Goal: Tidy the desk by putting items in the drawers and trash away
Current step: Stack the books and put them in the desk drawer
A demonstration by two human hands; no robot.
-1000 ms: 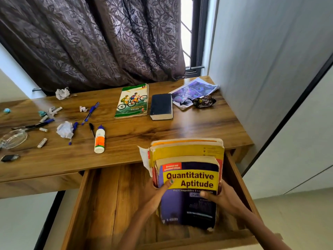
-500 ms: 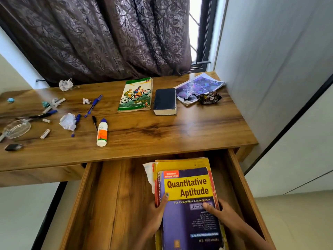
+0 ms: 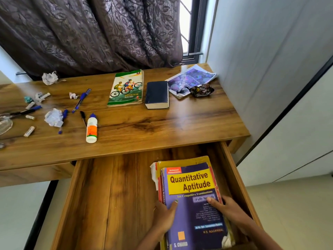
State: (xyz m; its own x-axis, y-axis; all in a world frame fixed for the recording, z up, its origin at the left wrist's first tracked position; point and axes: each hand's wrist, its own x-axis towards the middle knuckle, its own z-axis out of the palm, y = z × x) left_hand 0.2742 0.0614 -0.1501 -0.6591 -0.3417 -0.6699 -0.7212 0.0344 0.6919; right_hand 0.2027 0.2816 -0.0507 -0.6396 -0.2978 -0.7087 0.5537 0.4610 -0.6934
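Two books lay stacked flat in the open drawer, at its right side. The top one, the purple and yellow "Quantitative Aptitude" book, lay face up. Its long side ran from the person toward the desk, with the title end pointing at the desk. A yellow book peeked out under it at the far end. The left hand gripped the left edge of the stack, thumb curled on the cover. The right hand gripped the right edge, thumb on the cover too.

The desk was brown wood, and the drawer was the same wood. A dark curtain hung behind the desk. A pale wall stood at the right.

On the desk were one green "Mountain Biking" book, one dark blue book just beside it, and one magazine with one shiny wrapper on it. One glue bottle lay near the front. I counted at least three blue pens and two big balls of crumpled paper. Small bits lay at the left.
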